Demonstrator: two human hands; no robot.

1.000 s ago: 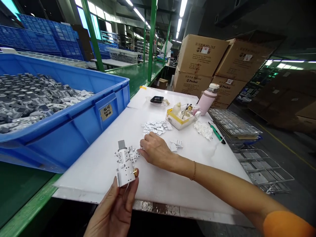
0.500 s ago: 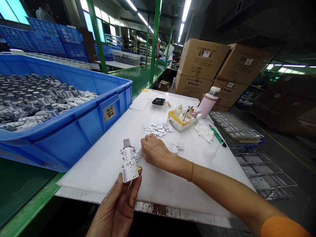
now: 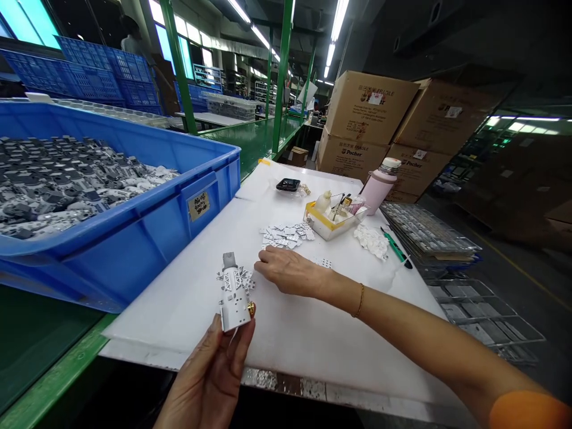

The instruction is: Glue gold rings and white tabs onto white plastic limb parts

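The person's left hand (image 3: pixel 201 387) was at the near edge of the counter (image 3: pixel 313 363), its fingers (image 3: pixel 236 351) closed around a white punched part (image 3: pixel 235 295). The part stood upright, with a grey tab at its top, small white pieces clinging around its middle and a small gold knob (image 3: pixel 251 308) at its side. The right hand (image 3: pixel 288 271) lay on the counter just beside the part, its fingers loosely curled and holding nothing visible. A scattered pile of small silvery pieces (image 3: pixel 286 234) lay just beyond those fingers. Toward the far right corner stood a yellow-edged tray (image 3: pixel 319 229) and a pink bottle (image 3: pixel 378 189). A blue crate (image 3: pixel 143 250) full of grey-and-white parts stood along the left edge.
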